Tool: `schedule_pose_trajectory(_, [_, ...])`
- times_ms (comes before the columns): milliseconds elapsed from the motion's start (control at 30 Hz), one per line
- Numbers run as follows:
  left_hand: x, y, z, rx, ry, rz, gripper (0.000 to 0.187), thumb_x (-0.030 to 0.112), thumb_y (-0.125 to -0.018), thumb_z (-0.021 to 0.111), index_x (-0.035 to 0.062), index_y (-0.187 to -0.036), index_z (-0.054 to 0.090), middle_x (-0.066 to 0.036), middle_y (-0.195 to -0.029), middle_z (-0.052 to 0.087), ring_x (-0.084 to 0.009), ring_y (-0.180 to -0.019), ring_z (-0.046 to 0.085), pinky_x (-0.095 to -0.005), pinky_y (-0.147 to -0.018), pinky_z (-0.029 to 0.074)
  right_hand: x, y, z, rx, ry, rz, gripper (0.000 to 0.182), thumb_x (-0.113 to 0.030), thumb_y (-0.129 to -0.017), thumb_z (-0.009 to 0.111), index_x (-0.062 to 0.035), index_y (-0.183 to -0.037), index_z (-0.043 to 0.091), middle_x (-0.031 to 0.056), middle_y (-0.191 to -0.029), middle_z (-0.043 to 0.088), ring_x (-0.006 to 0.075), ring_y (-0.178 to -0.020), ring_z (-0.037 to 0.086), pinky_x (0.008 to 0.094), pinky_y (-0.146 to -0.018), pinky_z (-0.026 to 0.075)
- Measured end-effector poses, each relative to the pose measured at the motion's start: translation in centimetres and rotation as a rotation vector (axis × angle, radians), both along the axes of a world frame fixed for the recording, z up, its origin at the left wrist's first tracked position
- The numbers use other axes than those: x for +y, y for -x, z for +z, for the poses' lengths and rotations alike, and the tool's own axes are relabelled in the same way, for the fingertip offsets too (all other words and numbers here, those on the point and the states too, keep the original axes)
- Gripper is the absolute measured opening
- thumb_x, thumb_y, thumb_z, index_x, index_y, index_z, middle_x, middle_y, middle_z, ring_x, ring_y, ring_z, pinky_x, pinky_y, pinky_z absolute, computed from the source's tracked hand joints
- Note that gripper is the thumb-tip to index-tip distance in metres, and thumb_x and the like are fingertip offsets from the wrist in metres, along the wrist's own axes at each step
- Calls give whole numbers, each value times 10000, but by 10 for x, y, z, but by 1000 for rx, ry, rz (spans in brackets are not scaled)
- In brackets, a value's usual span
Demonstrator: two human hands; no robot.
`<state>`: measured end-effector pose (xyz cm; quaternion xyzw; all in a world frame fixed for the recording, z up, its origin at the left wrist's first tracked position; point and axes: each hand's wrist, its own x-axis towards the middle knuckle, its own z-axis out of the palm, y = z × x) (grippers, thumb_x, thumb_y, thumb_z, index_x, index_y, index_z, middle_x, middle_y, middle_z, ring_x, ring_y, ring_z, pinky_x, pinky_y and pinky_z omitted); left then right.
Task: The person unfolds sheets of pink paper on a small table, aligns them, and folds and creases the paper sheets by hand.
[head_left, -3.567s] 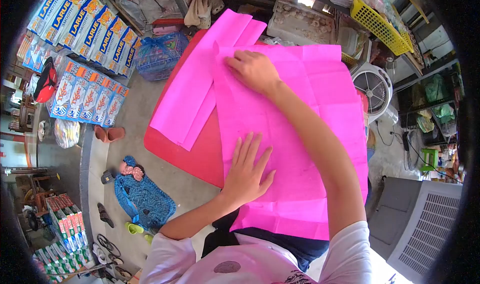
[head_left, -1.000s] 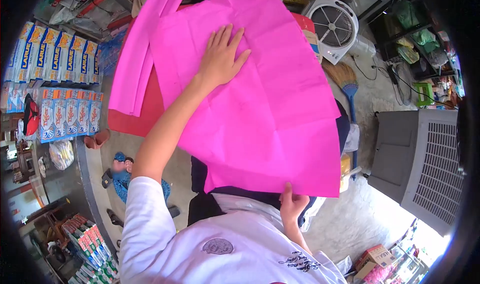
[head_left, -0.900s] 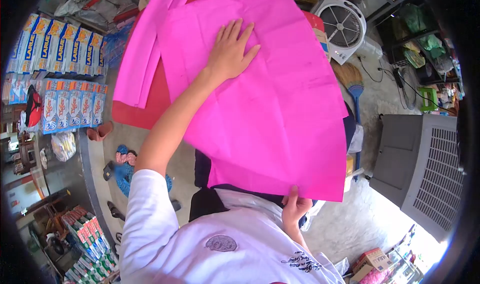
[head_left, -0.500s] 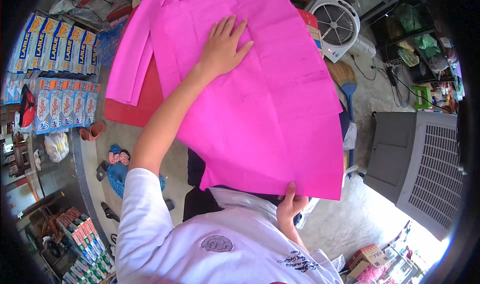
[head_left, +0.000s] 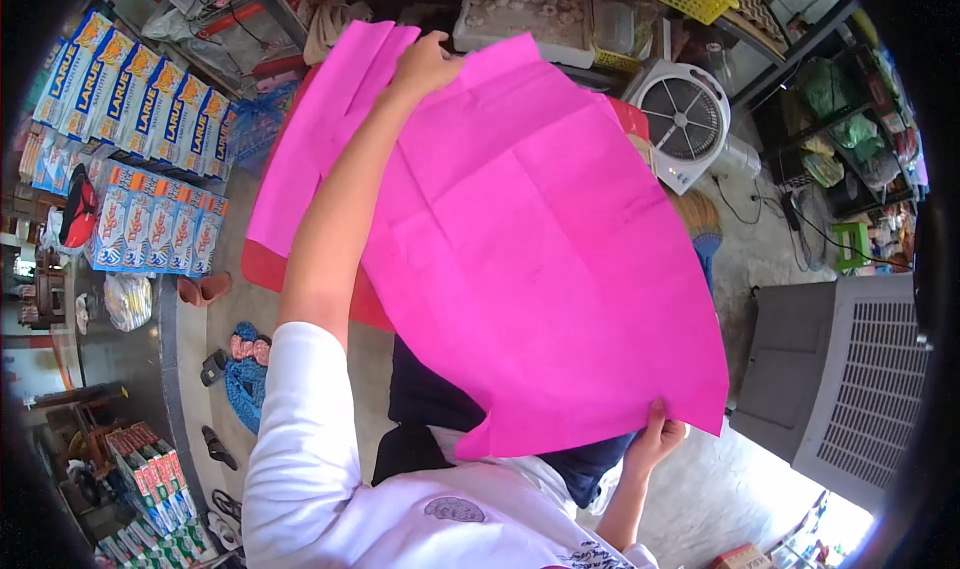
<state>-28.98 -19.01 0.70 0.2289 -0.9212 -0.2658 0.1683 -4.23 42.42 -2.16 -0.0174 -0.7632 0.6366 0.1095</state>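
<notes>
A large bright pink sheet of paper (head_left: pixel 560 259), marked by fold creases, stretches over the red table (head_left: pixel 268 264) and my lap. At its far edge my left hand (head_left: pixel 425 67) is closed, fingers bent over the border. My right hand (head_left: pixel 655 441) pinches the near right edge, thumb on top and the other fingers mostly hidden below. More folded pink paper (head_left: pixel 285 194) lies on the table to the left, partly behind my left forearm. The sheet's near left corner is bent up.
A white box fan (head_left: pixel 682 119) stands beyond the table at right, with a broom (head_left: pixel 703 234) below it. A grey air cooler (head_left: pixel 830 369) is on the right. Stacked beer cartons (head_left: pixel 150 219) line the left side. Sandals (head_left: pixel 218 447) lie on the floor.
My left hand has gone from lying flat on the sheet to gripping its far edge. My right hand and the near edge have shifted right and down in view.
</notes>
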Motion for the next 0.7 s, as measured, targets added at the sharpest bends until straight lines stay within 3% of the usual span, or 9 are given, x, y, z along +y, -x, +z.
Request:
schedule_pose_trajectory(67, [-13, 0, 6, -103, -123, -135, 571, 280, -841, 774, 16, -1342, 700, -135, -1094, 785, -239, -1002, 740, -374, -913, 570, 1, 2, 5, -19, -34, 63, 219, -174, -1067, 676, -15, -916, 689, -47, -755, 587, 30, -671, 467, 249, -569, 316])
schedule_pose_trajectory(167, [-21, 0, 9, -219, -118, -304, 484, 267, -849, 777, 13, -1261, 753, -109, -1056, 793, -172, -952, 721, -327, -870, 558, -7, -5, -2, -53, -48, 33, 197, -168, -1064, 681, -16, -939, 684, -49, -752, 584, 34, -676, 468, 258, -579, 322])
schedule_pose_trajectory(267, [-24, -2, 18, -288, -135, -401, 433, 218, -869, 778, 19, -1253, 757, -94, -1084, 791, -163, -961, 711, -329, -885, 552, 3, -13, 3, -178, -144, 191, 156, -167, -1059, 693, -20, -1005, 691, -27, -830, 646, 52, -742, 543, 259, -642, 405])
schedule_pose_trajectory(367, [-34, -3, 13, -186, -209, -389, 397, 175, -864, 765, 36, -1236, 776, -94, -1074, 797, -169, -975, 719, -348, -880, 557, -21, -12, 9, -200, 12, -7, 140, -162, -1052, 707, -22, -1054, 698, 4, -944, 701, 75, -839, 613, 264, -743, 477])
schedule_pose_trajectory(467, [-39, -5, 3, -45, -329, -304, 368, 170, -880, 785, 42, -1225, 779, -82, -1089, 788, -169, -1003, 710, -343, -890, 547, -7, -7, 3, -229, 220, -14, 142, -146, -1046, 714, -14, -1099, 710, 31, -1048, 728, 85, -943, 648, 261, -828, 502])
schedule_pose_trajectory(567, [-29, -19, 22, -112, -231, -258, 346, 194, -906, 809, 50, -1219, 781, -65, -1089, 781, -166, -1026, 699, -334, -914, 542, 0, 1, -4, -70, 112, 2, 155, -140, -1057, 696, -9, -1138, 714, 29, -1020, 726, 81, -871, 650, 257, -766, 506])
schedule_pose_trajectory(633, [-20, -38, 31, -46, -328, -241, 454, 189, -922, 813, 70, -1347, 706, -70, -1151, 763, -177, -1066, 693, -336, -948, 541, 14, -1, -11, -99, -8, 34, 174, -160, -1068, 685, -11, -1150, 721, 28, -998, 721, 75, -791, 633, 254, -697, 493])
schedule_pose_trajectory(700, [-36, -37, 10, 35, -438, -230, 586, 173, -930, 814, 93, -1470, 603, -76, -1215, 738, -187, -1109, 683, -337, -982, 538, 24, 0, -14, -71, -145, 72, 196, -169, -1074, 673, -4, -1165, 726, 27, -967, 711, 71, -714, 603, 250, -634, 468])
